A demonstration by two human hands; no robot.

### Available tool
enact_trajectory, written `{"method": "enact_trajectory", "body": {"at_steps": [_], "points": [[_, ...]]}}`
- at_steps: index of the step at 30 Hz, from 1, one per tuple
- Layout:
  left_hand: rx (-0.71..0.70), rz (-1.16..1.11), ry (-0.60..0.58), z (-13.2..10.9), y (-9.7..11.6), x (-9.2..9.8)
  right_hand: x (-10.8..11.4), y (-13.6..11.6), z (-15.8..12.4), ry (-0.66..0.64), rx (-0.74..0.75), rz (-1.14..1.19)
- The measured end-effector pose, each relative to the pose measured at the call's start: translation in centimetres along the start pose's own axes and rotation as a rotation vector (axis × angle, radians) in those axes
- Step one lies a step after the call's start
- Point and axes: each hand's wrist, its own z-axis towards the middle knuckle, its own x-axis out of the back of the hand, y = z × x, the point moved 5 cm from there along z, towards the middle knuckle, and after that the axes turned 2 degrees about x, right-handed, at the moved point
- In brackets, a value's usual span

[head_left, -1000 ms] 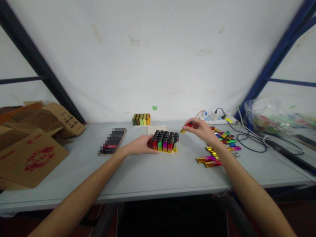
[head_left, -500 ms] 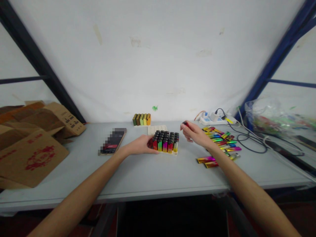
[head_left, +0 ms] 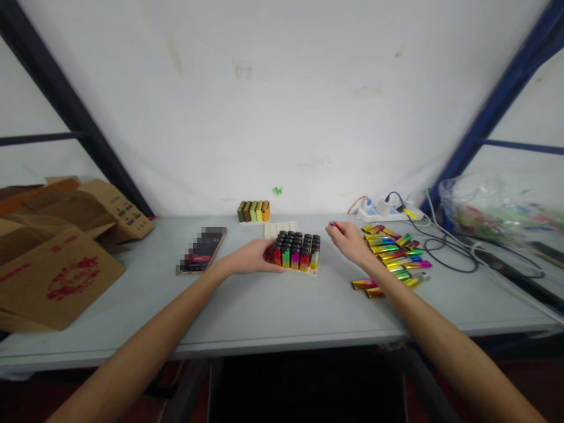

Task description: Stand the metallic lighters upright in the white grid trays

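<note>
Rows of upright lighters (head_left: pixel 296 258) with black tops and shiny coloured bodies fill a pale tray (head_left: pixel 312 271) in the middle of the table. My left hand (head_left: pixel 254 256) curls round the tray's left side, thumb at the front, fingers partly hidden behind. To the right of the tray and a little above the table, my right hand (head_left: pixel 348 238) is closed on a single lighter (head_left: pixel 335 225); only a small red and dark end shows. Loose metallic lighters (head_left: pixel 396 252) lie in a pile beyond my right wrist.
Behind the tray lie a white holder with round sockets (head_left: pixel 282 228) and a second block of lighters (head_left: pixel 254 211). A phone (head_left: pixel 203 249) and cardboard boxes (head_left: pixel 66 276) are on the left. A power strip (head_left: pixel 383 210), black cables (head_left: pixel 445 247) and plastic bags (head_left: pixel 484 205) occupy the right.
My right hand has turned over and shifted slightly right, so its back faces up and the lighter shows less. My left hand has stayed at the tray.
</note>
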Motion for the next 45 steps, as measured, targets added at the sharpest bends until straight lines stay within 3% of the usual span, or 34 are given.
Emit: {"method": "enact_trajectory", "body": {"at_steps": [9,15,21,23,34,38,45], "points": [[0.000,0.014,0.012,0.0,0.0,0.1,0.4,-1.1,-0.3,-0.082,0.106,0.048],[-0.004,0.007,0.007,0.0,-0.1,0.0,1.6,-2.9,-0.4,-0.079,0.306,-0.013],[-0.014,-0.010,-0.009,-0.1,0.3,0.0,0.3,-3.0,-1.3,-0.382,0.238,0.126],[-0.008,-0.011,-0.014,0.0,0.3,0.0,-0.2,-3.0,-1.6,-0.424,0.273,0.102],[-0.003,-0.022,-0.012,-0.1,0.3,0.0,-1.0,-3.7,-2.3,-0.436,0.369,-0.131],[0.001,-0.003,0.004,-0.1,0.1,0.0,-0.2,-4.0,-2.2,-0.371,0.336,-0.148],[0.043,0.127,0.102,0.5,0.6,-0.9,3.4,-2.9,-0.7,0.023,0.305,-0.298]]}}
